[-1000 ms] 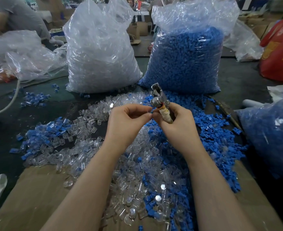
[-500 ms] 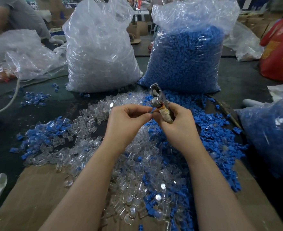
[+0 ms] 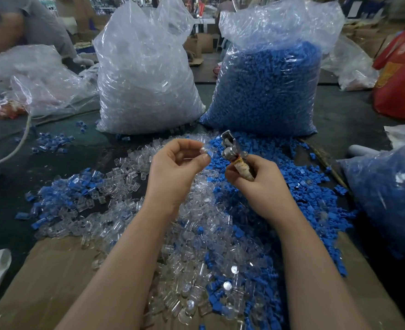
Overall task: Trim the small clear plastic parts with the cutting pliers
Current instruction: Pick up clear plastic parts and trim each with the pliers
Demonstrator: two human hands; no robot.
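Observation:
My left hand [image 3: 177, 172] pinches a small clear plastic part [image 3: 205, 151] between thumb and forefinger, held above the pile. My right hand [image 3: 263, 184] grips the cutting pliers [image 3: 232, 151] by their tape-wrapped handles, metal jaws pointing up and away. The jaws stand a short gap to the right of the clear part, not touching it. A heap of loose clear parts [image 3: 196, 246] mixed with blue parts [image 3: 304, 186] lies on the table under both hands.
Two tall plastic bags stand behind: one of clear parts [image 3: 146, 79] at left, one of blue parts [image 3: 268, 84] at right. Another blue-filled bag [image 3: 392, 194] sits at far right, a red bag [image 3: 401, 75] beyond. Brown cardboard [image 3: 42, 282] covers the near table. A person sits far left.
My hands have come apart. The left hand drew the clear part to the left, away from the pliers' jaws, and its fingers loosened. The right hand shifted slightly right with the pliers.

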